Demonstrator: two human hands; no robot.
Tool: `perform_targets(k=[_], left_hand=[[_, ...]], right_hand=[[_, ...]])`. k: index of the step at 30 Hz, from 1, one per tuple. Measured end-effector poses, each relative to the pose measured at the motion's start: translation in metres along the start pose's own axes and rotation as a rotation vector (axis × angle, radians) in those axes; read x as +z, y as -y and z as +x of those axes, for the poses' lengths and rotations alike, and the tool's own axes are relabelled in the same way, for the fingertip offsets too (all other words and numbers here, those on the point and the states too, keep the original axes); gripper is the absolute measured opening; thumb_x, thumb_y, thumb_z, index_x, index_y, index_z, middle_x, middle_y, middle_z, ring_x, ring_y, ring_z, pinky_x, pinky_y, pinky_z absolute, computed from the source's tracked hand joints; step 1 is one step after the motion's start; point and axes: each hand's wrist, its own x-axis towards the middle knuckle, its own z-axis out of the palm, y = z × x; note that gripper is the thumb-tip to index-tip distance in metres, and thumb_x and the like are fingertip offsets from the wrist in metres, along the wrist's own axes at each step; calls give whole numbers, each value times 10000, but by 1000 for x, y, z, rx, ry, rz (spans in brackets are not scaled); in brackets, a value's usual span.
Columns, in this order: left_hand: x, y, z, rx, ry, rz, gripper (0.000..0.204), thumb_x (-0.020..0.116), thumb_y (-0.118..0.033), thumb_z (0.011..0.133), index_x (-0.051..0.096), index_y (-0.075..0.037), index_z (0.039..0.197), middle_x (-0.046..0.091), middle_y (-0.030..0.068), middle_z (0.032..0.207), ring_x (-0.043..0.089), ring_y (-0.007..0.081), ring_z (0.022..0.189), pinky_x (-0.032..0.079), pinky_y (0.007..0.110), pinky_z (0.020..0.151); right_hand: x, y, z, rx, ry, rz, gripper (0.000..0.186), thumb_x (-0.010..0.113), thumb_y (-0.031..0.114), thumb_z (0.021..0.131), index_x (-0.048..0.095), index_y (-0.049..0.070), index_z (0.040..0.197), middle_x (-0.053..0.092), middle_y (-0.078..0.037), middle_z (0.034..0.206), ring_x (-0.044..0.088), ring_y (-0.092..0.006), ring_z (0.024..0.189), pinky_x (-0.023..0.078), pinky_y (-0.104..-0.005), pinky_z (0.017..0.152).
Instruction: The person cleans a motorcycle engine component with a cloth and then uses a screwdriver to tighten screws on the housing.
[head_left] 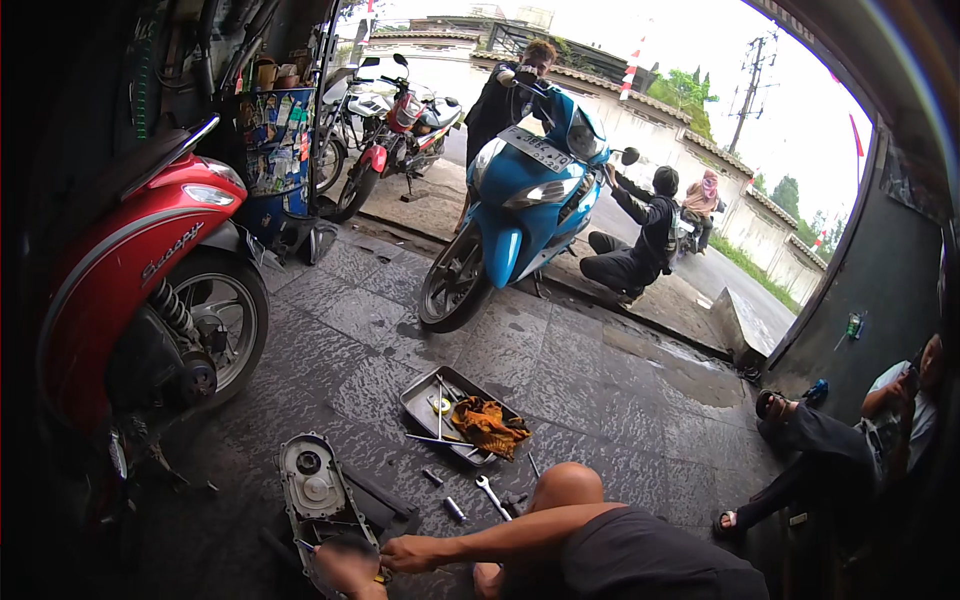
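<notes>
A long grey metal scooter engine casing (318,487) lies on the floor at the lower left, its open side up. My left hand (347,567) is over its near end; it is smeared, so its fingers cannot be made out. A thin stick-like piece (304,545) shows beside that hand. My right hand (408,553) reaches in from the right with its fingers closed at the casing's near edge. What they hold is hidden; a small yellow bit (380,576) shows below them. My bare knee (566,484) rises beside the right forearm.
A metal tray (420,398) holds tools and an orange cloth (488,428). A wrench (493,496) and sockets (455,509) lie nearby. A red scooter (140,260) stands left, a blue one (530,190) ahead with two people. Someone sits at right (900,410).
</notes>
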Motion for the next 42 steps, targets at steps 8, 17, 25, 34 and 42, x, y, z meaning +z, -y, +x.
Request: perform_targets(k=[8, 17, 25, 34, 42], left_hand=[[-16, 8, 23, 40, 38, 58, 427, 361, -527, 932, 425, -153, 737, 386, -1, 493, 313, 126, 333, 261, 252, 289], [-26, 15, 45, 13, 25, 18, 402, 367, -545, 919, 403, -169, 781, 346, -11, 505, 331, 119, 364, 278, 277, 320], [-18, 20, 34, -24, 83, -19, 377, 360, -515, 936, 377, -162, 803, 357, -11, 513, 335, 123, 357, 286, 277, 321], [-35, 13, 36, -31, 115, -60, 359, 377, -477, 941, 397, -149, 799, 379, 1, 526, 354, 120, 359, 295, 274, 312], [-21, 41, 51, 369, -104, 355, 539, 347, -409, 960, 585, 16, 730, 591, 237, 662, 608, 401, 676, 451, 468, 589]], right_hand=[[-86, 42, 84, -59, 338, -593, 558, 566, 561, 804, 669, 12, 811, 581, -74, 632, 560, -187, 541, 493, -338, 500], [-92, 86, 91, -263, 203, -921, 404, 601, 491, 727, 712, 103, 732, 674, -77, 729, 638, -227, 682, 499, -352, 636], [-99, 95, 105, -444, 145, -1107, 403, 600, 507, 678, 721, 136, 778, 689, -63, 795, 646, -246, 806, 436, -425, 833], [-79, 135, 125, -537, 295, -1304, 400, 588, 500, 715, 707, 152, 872, 678, -84, 873, 612, -276, 916, 383, -486, 906], [-84, 96, 68, -282, 187, -970, 322, 558, 390, 847, 665, 88, 807, 650, -144, 713, 640, -326, 661, 492, -427, 583]])
